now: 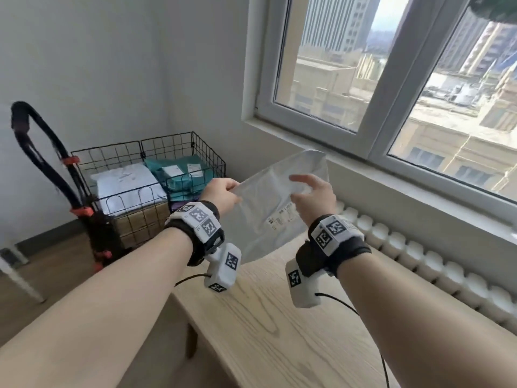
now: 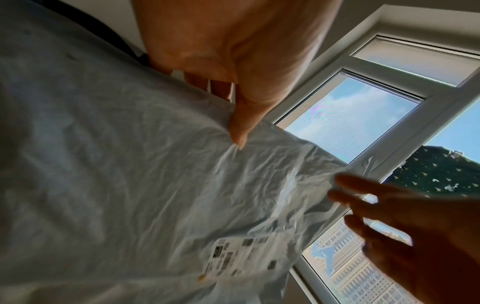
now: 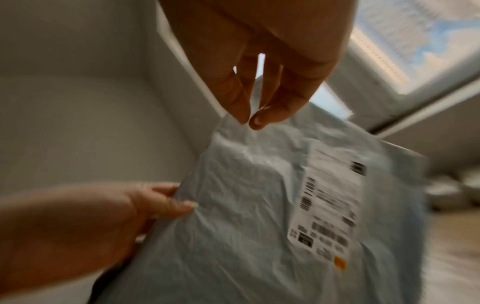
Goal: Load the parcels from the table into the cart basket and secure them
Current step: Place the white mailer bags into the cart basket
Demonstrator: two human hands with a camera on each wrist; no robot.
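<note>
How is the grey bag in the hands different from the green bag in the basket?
The grey bag is held up in the air above the table; the green bag lies in the wire basket. The grey one is pale silver-grey, the green one teal. The left hand pinches the grey bag's edge and the right hand is at its top, while nothing touches the green one. Both are soft plastic parcels with a white label.

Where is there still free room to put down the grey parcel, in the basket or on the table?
The wire basket is crowded: a white parcel beside teal parcels covers what shows of it, so the grey parcel, pinched by the left hand, must go on top. The wooden table shows bare between both forearms, up to the radiator.
</note>
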